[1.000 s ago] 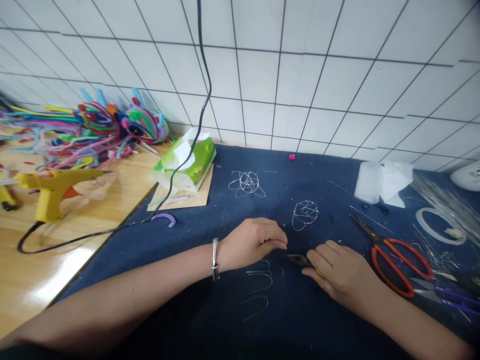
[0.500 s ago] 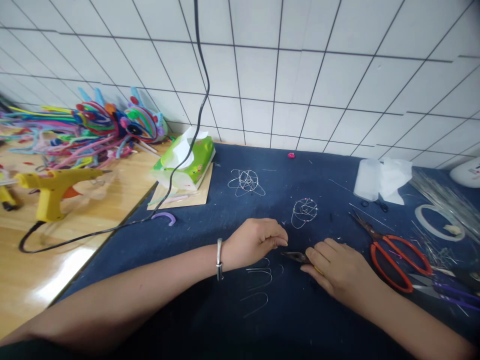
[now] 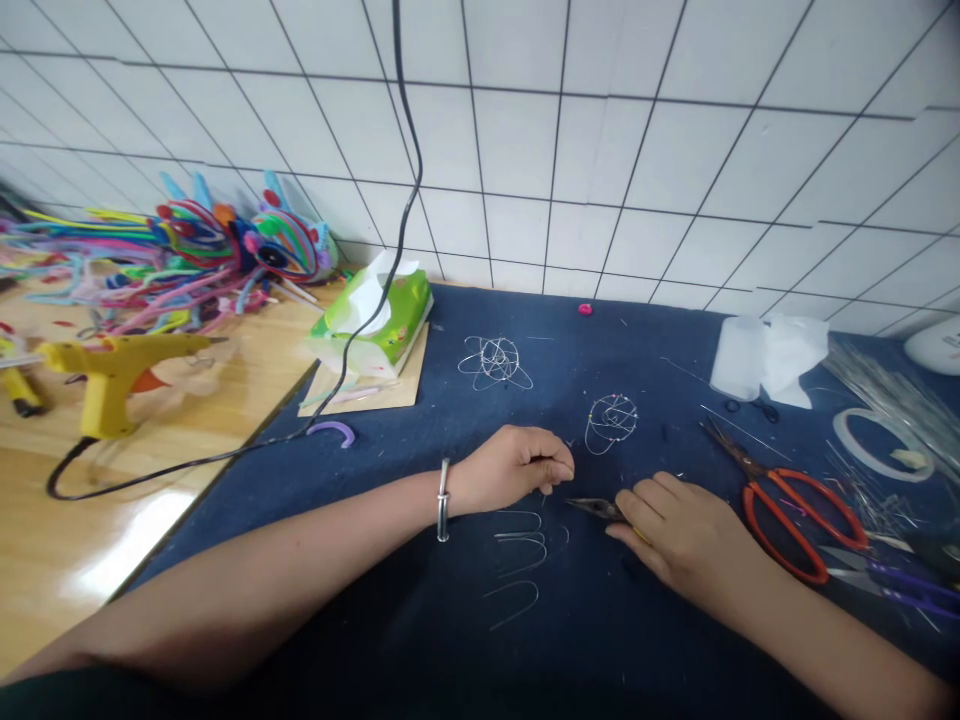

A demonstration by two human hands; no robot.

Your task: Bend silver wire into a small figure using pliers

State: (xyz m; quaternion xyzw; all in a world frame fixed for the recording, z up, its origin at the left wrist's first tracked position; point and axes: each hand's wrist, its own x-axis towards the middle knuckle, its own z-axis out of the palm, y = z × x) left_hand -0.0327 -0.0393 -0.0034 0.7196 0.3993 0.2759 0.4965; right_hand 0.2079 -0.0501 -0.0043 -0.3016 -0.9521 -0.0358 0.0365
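Note:
My left hand (image 3: 517, 468), a silver bangle on its wrist, is closed in a pinch; a thin bit of wire (image 3: 544, 499) shows just under its fingertips, mostly hidden. Pliers (image 3: 596, 508) are gripped in my right hand (image 3: 679, 525), their dark jaws pointing left, a little apart from the left fingers. Several bent U-shaped wires (image 3: 517, 598) lie on the dark blue cloth (image 3: 390, 620) below my left hand. Beyond the hands sit a round wire piece with small beads (image 3: 613, 418) and a looped wire flower shape (image 3: 496, 362).
At right lie orange-handled scissors (image 3: 787, 510), purple-handled scissors (image 3: 892, 582), a clear ring-shaped coil (image 3: 847, 440) and loose wires. At left are a yellow glue gun (image 3: 109, 385), its black cord, a green tissue pack (image 3: 390, 325) and colourful pipe cleaners (image 3: 150, 270). A tiled wall stands behind.
The left fingers have drawn slightly up and away from the plier jaws, and the thin wire now shows under them. My right hand keeps the pliers in nearly the same place.

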